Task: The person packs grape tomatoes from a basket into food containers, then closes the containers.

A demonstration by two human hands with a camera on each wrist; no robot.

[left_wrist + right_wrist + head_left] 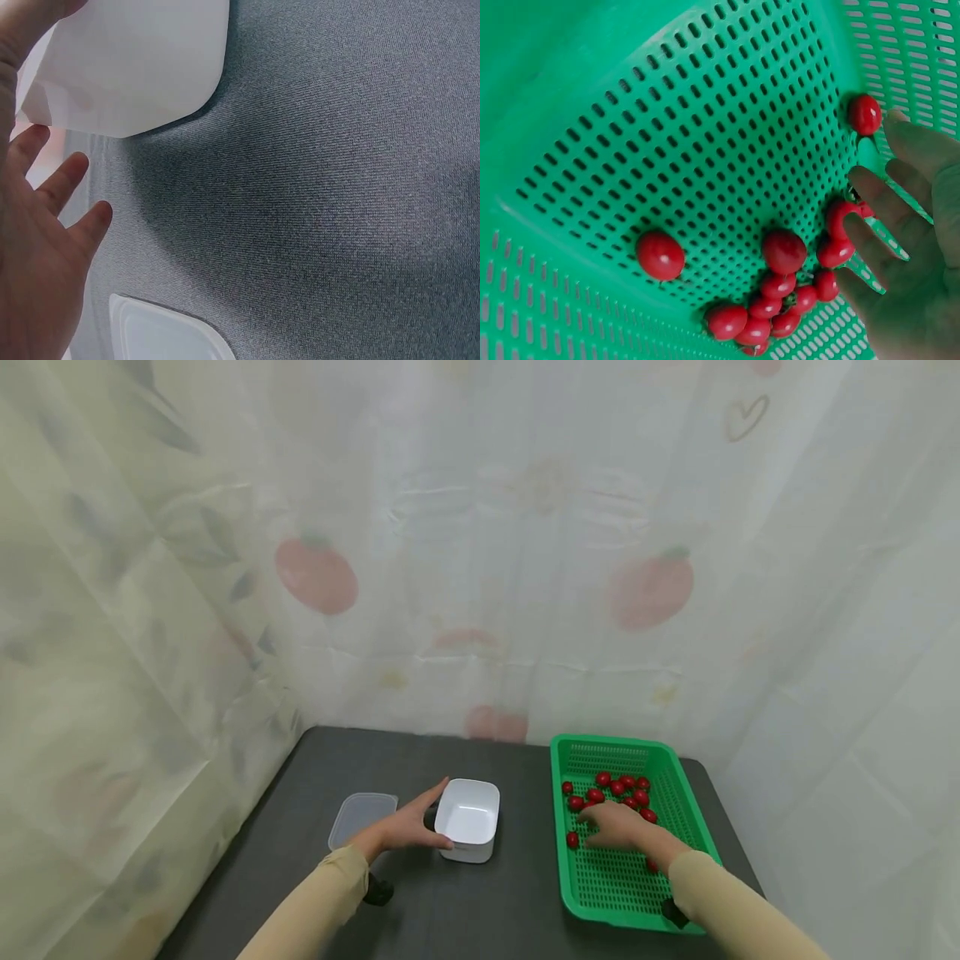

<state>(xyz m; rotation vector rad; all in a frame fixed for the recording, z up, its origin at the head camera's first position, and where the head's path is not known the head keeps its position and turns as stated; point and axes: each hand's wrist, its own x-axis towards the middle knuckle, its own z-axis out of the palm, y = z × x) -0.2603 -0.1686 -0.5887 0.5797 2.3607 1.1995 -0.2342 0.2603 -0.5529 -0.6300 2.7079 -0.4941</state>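
A white square container (468, 814) stands upright on the table, its inside bare. My left hand (408, 822) holds it at the left side, thumb on the near wall and index finger at the far corner. The other fingers (64, 180) are spread, as the left wrist view shows. My right hand (618, 825) reaches into the green basket (562, 877) over red cherry tomatoes (784, 251). Its fingers are loosely spread with nothing visible between them. One tomato (865, 114) lies close to the thumb tip.
A translucent lid (362, 817) lies flat left of the container, partly behind the left hand. Several tomatoes cluster toward the basket's far part, others lie apart. A printed curtain (465, 568) hangs behind the dark table (517, 893) and along its sides.
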